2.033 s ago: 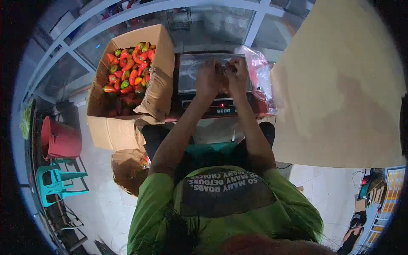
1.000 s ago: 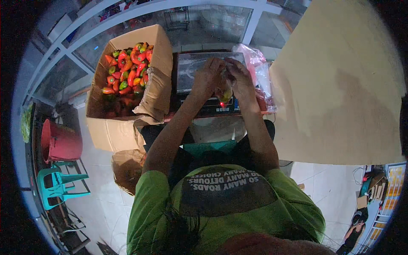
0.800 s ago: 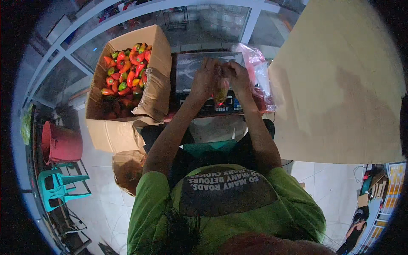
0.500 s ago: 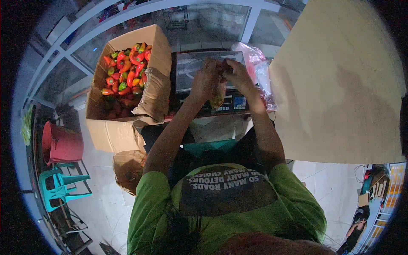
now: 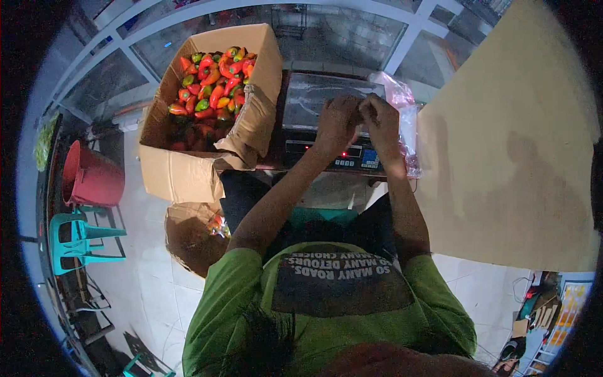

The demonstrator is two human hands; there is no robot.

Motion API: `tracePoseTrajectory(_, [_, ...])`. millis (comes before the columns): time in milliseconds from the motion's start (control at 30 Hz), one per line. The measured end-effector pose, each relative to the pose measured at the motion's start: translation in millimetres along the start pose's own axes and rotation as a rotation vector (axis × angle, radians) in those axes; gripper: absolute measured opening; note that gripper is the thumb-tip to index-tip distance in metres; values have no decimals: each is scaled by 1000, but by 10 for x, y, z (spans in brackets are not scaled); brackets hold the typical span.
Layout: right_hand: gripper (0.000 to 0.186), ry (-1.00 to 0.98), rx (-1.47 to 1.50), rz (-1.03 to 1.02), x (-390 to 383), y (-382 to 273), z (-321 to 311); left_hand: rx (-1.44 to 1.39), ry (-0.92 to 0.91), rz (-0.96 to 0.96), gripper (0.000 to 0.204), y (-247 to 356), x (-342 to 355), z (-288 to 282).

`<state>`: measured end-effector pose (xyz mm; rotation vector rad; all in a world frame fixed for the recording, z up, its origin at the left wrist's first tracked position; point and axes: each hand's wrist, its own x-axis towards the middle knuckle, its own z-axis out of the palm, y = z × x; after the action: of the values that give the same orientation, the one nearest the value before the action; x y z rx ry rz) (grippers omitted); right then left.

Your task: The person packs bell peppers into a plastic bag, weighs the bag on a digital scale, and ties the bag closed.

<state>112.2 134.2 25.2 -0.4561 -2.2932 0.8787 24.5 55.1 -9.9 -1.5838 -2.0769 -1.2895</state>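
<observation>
Looking down from my remote seat, I find the left hand (image 5: 337, 124) and right hand (image 5: 383, 125) raised close together over the scale (image 5: 304, 103), fingers bent inward toward each other. Whether they pinch anything I cannot tell; the knuckles hide what lies between. Meeting at one spot probably gives both sets of fingertips fine control. The scale sits directly beneath them, its keypad (image 5: 370, 157) toward the body, likely for easy reading. Left of the left hand, the peppers (image 5: 215, 95) lie heaped in an open cardboard box (image 5: 264, 56), apparently placed for a short reach. Just right of the right hand, crumpled clear plastic (image 5: 405, 103) lies bunched, presumably to be handy.
</observation>
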Motion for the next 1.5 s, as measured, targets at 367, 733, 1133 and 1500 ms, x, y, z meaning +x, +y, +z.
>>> tracePoseTrajectory(367, [13, 161, 276, 44, -82, -69, -100, -39, -59, 60, 15, 265, 70, -255])
tracePoseTrajectory(733, [11, -10, 449, 143, -162, -263, -255, -569, -54, -152, 9, 272, -122, -291])
tracePoseTrajectory(1133, [17, -45, 644, 247, -403, -402, -194, -1007, -212, -437, 10, 401, -359, -657])
tracePoseTrajectory(1500, [15, -340, 187, -200, -291, -189, -217, -320, -132, 0, 11, 148, -286, -672])
